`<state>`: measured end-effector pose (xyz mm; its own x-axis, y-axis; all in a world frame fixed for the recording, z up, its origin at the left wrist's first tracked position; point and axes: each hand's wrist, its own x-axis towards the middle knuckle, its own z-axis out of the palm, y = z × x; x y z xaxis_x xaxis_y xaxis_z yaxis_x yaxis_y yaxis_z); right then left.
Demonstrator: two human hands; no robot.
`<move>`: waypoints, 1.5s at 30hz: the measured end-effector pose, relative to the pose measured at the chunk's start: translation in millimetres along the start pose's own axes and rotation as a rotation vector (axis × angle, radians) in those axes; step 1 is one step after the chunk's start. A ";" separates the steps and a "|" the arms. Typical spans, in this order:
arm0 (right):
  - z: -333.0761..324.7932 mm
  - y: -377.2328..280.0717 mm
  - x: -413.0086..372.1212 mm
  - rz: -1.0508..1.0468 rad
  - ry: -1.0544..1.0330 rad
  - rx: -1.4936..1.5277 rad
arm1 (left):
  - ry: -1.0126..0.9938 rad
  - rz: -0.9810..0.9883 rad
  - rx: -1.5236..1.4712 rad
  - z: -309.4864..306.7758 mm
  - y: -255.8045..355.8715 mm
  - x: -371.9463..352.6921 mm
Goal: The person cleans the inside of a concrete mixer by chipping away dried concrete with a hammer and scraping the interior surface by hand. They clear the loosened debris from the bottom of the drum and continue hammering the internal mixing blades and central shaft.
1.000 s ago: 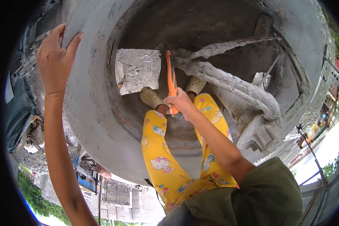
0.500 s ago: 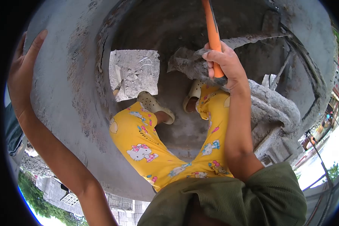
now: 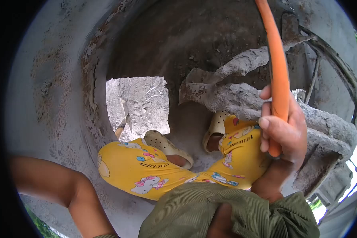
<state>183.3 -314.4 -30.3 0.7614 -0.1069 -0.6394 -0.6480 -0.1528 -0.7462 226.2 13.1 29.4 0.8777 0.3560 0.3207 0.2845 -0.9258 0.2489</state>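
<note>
Everything is borne by the dull grey floor of a large round drum, by which a smeared, dusty surface is presented. Two pale, perforated clogs are planted on it, one just beside a squared opening, the other set apart from it. Through the opening, rough grey ground is seen, strewn with grit. A pale loop is seen on that ground; whether a wooden-handled tool is laid flat there cannot be told.
</note>
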 end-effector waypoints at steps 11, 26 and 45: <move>-18.7 41.0 -44.0 -0.263 0.155 0.149 | -0.428 0.843 -0.770 329.9 101.0 -68.2; -60.4 54.1 -64.8 -0.067 -0.483 0.418 | -0.700 1.453 -0.834 507.7 174.5 -180.9; -62.5 51.7 -62.7 -0.227 -0.589 0.189 | -0.925 1.175 -0.632 395.7 -6.9 -151.9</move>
<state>103.2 -377.0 -17.2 0.7772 0.4718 -0.4165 -0.5053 0.0732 -0.8598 243.5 -84.9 -382.6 0.4709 -0.8819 0.0230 -0.6641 -0.3372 0.6672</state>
